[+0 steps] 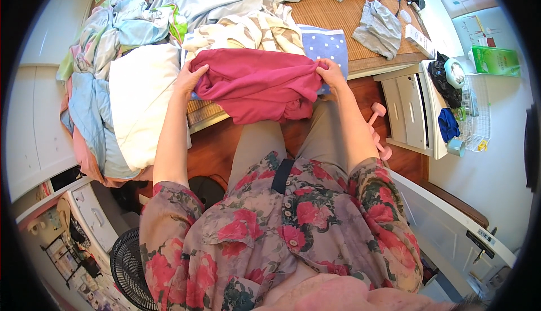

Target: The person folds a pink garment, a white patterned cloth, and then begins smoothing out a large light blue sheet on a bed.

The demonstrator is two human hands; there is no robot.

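Observation:
A crimson cloth garment (258, 80) stretches between my two hands at the near edge of the bed, its lower folds hanging over that edge. On its left end, my left hand (190, 78) pinches the fabric with the thumb on top. My right hand (331, 74) grips the opposite upper corner. Behind it lies a crumpled cream-and-tan patterned cloth (249, 32). Under these, a blue polka-dot cloth (325, 46) shows at the right. Beside my left forearm rests a folded white quilt or pillow (141, 103).
Rumpled bedding (139, 27) heaps at the left. On the bamboo mat (325, 15) lies a grey cloth (378, 29). A white drawer cabinet (408, 108) stands right, with pink dumbbells (378, 110) on the floor. A black mesh basket (131, 268) is at lower left, an open door (448, 226) at lower right.

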